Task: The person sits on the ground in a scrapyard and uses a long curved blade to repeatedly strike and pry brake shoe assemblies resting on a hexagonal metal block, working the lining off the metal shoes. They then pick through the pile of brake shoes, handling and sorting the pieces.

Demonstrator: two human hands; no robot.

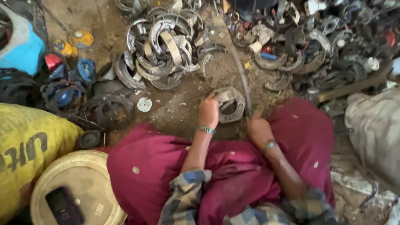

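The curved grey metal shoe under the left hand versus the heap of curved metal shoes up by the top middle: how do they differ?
The curved grey metal shoe lies alone on the dirt floor close to the knees; the heap of curved metal shoes sits farther off, many pieces overlapping. The left hand rests on the single shoe, and the right hand holds a thin metal rod beside it; no hand touches the heap. Both look like dull, dirty, arc-shaped metal.
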